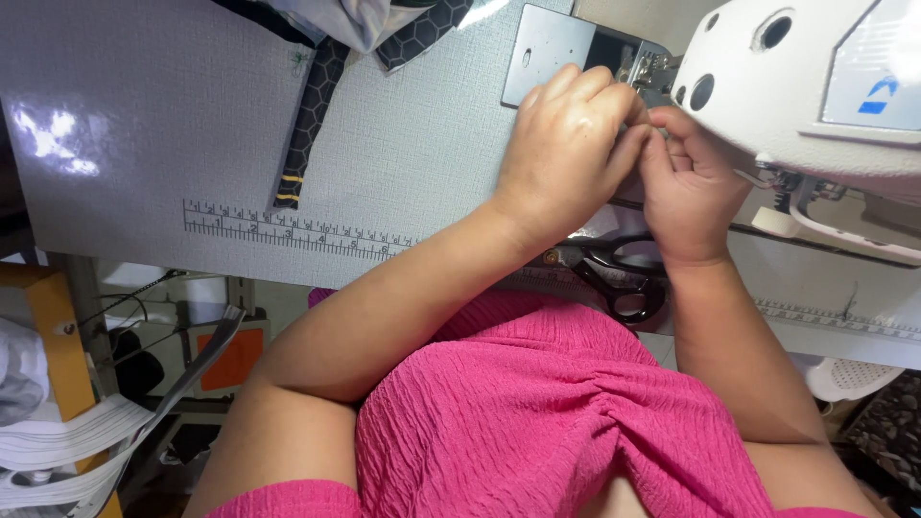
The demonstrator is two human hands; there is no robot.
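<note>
Head cam, 2 hands: left hand [561, 153] & right hand [686, 187] grips pinched together at 1 sewing machine [815, 86], 1 scissors [624, 278] nearby

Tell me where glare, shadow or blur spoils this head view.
Head view: a bright glare patch washes out the grey table at far left; the left hand and right hand shade the needle area of the white sewing machine, hiding what the fingers pinch; the pink garment nearest the camera looks slightly soft.
</note>
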